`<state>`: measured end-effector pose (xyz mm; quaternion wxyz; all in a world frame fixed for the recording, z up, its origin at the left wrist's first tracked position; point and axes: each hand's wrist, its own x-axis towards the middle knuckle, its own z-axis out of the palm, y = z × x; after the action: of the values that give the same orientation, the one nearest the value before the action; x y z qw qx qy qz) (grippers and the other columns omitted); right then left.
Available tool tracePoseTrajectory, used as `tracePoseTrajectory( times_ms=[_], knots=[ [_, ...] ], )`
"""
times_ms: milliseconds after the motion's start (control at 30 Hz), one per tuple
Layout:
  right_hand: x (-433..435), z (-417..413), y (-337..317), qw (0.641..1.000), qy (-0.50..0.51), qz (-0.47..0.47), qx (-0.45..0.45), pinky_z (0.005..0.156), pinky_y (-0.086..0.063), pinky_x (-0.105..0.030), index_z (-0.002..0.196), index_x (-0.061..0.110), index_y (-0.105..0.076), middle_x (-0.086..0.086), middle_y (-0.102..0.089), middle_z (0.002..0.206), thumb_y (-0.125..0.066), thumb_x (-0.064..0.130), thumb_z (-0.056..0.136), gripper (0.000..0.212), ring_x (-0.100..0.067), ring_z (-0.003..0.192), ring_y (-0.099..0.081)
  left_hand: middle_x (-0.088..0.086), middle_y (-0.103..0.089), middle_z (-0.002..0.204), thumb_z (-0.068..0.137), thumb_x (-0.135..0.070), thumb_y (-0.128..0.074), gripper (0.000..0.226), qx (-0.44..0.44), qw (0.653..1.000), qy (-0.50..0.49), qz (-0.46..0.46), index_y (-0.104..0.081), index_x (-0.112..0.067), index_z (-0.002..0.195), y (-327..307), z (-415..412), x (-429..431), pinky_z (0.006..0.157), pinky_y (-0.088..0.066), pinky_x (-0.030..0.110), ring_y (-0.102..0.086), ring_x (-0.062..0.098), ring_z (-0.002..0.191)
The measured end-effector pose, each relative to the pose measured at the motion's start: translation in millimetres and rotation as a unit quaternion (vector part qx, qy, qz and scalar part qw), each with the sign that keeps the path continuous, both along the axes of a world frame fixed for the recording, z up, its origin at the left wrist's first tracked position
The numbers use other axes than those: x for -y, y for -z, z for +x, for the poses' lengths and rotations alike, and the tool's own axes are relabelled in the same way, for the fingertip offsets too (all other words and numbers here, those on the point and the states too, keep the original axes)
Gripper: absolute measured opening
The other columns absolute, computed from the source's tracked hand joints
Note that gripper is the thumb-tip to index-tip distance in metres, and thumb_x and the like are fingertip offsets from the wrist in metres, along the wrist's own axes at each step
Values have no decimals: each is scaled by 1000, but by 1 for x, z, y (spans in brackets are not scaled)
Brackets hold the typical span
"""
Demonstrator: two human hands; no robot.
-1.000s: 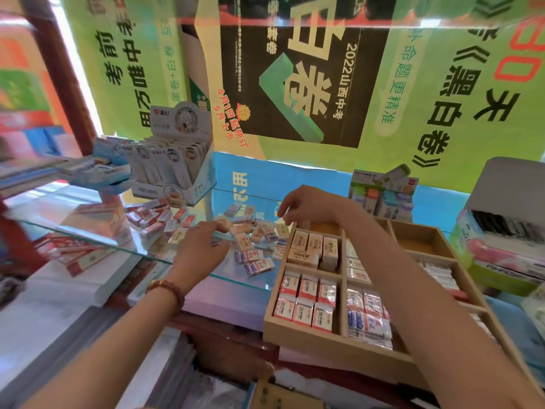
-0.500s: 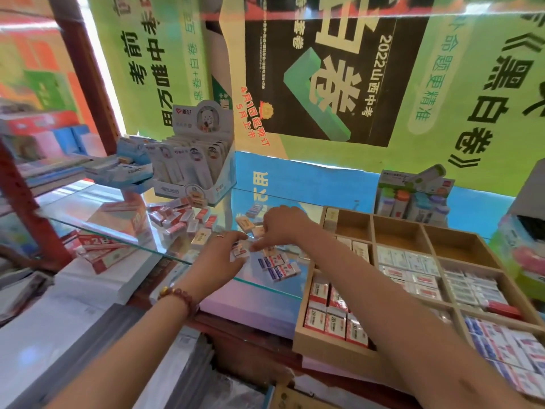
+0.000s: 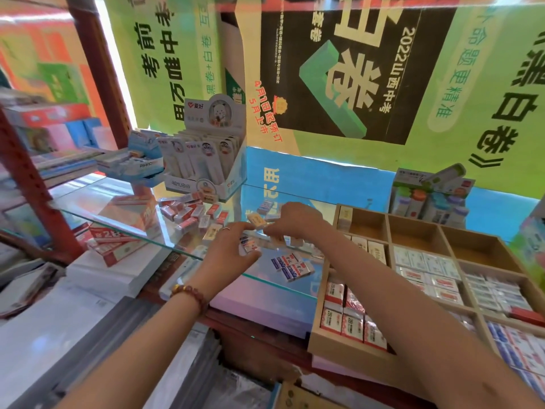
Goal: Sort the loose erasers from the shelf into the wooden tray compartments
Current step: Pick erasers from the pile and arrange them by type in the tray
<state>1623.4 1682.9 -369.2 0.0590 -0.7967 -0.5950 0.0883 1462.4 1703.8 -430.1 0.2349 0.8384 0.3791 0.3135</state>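
Head view, the only one. Both hands are seen over the glass shelf [image 3: 97, 196], to the L of the wooden tray [image 3: 330, 345].

L hand [image 3: 230, 252]: thumb & fingers are curled round a small eraser [image 3: 250, 246] w/ a blue-red label, held just above the glass.

R hand [image 3: 298, 222]: fingers are bunched together, fingertips [image 3: 269, 231] pointed down & leftward into the loose erasers. Whether anything is pinched can't be told, as the tips are hidden by the hand itself.

A beige eraser [image 3: 257, 220] is seen just beyond both sets of tips, tilted, long axis running far-L to near-R. Whether it's touching the R tips is unclear.

Blue-label erasers [image 3: 290, 264] lie by the shelf's front edge, just on the near side of the R hand, long axes approx. parallel & slanted. The red-white pile [image 3: 191, 214] lies far-L, nearer the L hand.

The tray lies R of all the loose stock, so the R hand is judged nearer to it. The held eraser would prob. have to be carried rightward, past the R wrist, to reach a compartment.
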Motion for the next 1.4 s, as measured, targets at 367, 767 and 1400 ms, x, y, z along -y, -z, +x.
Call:
tracePoseTrajectory(
  times_ms=[367,767,1400],
  knots=[
    [-11,3,-6,982,-86,124,-112,69,-43,-29,86,14,-71,-3,-64,84,-54,40,93,32,-16,78,-58,5,-66,103,101,-7,-34,23,375,846,-1,-379,-52,-10,116,-26,16,7,62,-54,20,-67,13,82],
    [-9,20,12,976,-123,138,-113,75,-48,-31,96,14,-60,0,-60,94,-65,37,86,25,-17,85,-56,8,-65,98,94,10,-37,32,381,841,-26,-383,-50,-18,102,-16,9,2,72,-57,24,-66,20,82],
    [-24,-4,21,975,-182,-19,122,109,-22,-41,141,20,-37,-1,-38,147,-48,7,89,54,-25,137,-28,12,-53,92,95,-1,-27,26,439,763,-102,-464,-44,-5,114,-17,-5,-9,51,-35,19,-52,13,60]
  ],
)
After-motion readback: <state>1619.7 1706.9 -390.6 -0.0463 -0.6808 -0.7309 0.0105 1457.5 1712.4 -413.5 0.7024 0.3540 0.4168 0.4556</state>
